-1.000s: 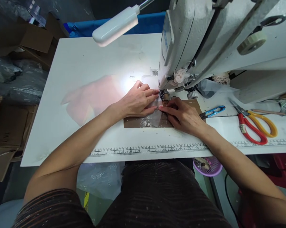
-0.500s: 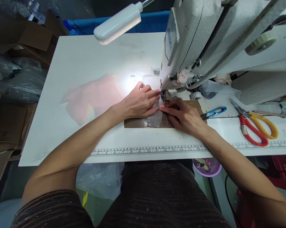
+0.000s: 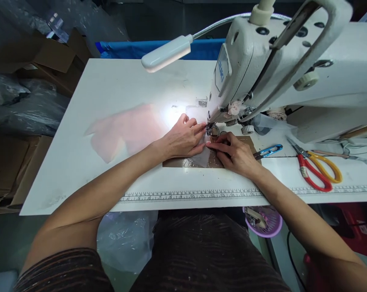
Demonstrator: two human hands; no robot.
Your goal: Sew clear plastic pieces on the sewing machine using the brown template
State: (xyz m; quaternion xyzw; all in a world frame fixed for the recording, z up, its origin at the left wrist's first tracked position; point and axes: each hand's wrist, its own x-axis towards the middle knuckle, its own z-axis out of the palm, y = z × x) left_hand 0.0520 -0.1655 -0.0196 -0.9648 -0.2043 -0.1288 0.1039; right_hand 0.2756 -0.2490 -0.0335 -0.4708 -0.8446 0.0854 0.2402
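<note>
A small piece of sheer white fabric (image 3: 203, 158) lies under the presser foot (image 3: 208, 129) of a white sewing machine (image 3: 232, 73). My left hand (image 3: 183, 138) rests flat on the fabric just left of the foot, fingers stretched out. On the other side, my right hand (image 3: 236, 153) pinches the fabric's near edge between thumb and forefinger; the exact grip is partly hidden. Beneath both hands is a brown, tape-like sheet (image 3: 175, 163) on the white table (image 3: 80, 174). Blue thread snips (image 3: 268, 151) lie right beside my right hand.
Scissors with red and yellow handles (image 3: 316, 170) lie at the right. A lamp (image 3: 167, 53) on a bendy neck lights the sewing spot. A printed ruler (image 3: 183, 197) runs along the front edge. Below hangs a purple basket (image 3: 276, 229). Cardboard boxes (image 3: 54, 61) stand left.
The view has shifted, so more of the machine's top shows and the table sits lower in the picture. Both hands keep nearly the same places by the presser foot.
</note>
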